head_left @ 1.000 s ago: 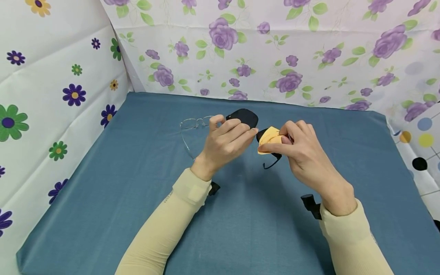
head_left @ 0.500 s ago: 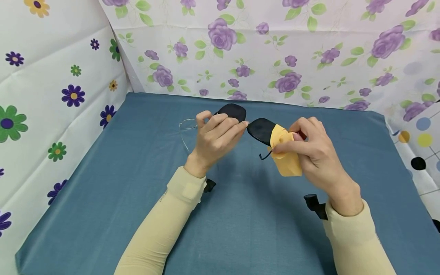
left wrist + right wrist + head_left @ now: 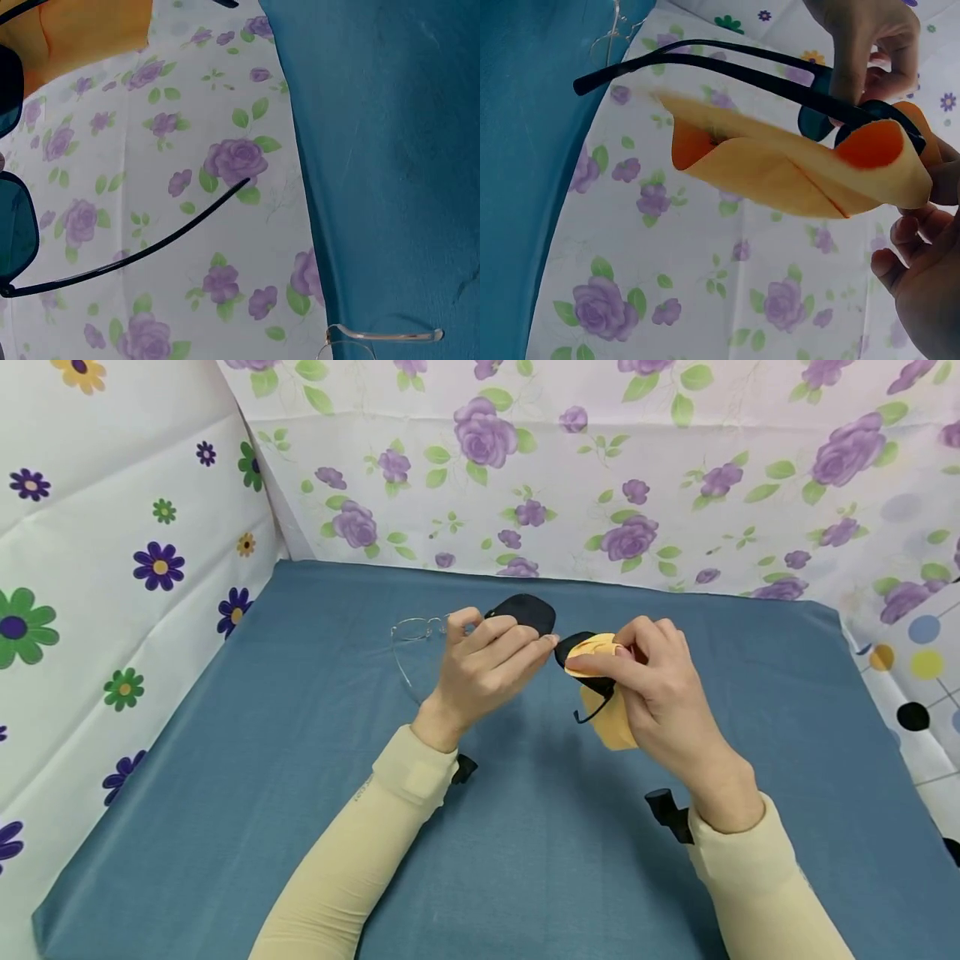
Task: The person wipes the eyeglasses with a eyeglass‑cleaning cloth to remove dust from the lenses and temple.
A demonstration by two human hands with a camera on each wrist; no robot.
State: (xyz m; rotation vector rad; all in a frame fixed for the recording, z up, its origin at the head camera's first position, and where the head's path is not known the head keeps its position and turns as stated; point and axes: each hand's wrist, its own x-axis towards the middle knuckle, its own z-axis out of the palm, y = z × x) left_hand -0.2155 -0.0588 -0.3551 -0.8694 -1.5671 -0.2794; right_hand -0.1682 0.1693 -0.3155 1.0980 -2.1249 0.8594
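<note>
Black sunglasses with dark lenses are held up over the blue cloth. My left hand pinches them near the bridge. With thumb and fingers, my right hand pinches a yellow cleaning cloth over the lens on the right, partly covering it. The cloth's loose end hangs down beside a temple arm. In the right wrist view, the same cloth is folded around the lens, below the unfolded temple arms. The left wrist view catches the other dark lens at its edge.
Thin wire-framed glasses lie on the blue table cloth behind the left hand, partly hidden by it. A flowered white sheet hangs along the back edge, and another flowered sheet borders the left side.
The right hand slid the yellow cloth outward to the right, baring the lens, then came back left over it. The left hand and sunglasses shifted left, then right again.
</note>
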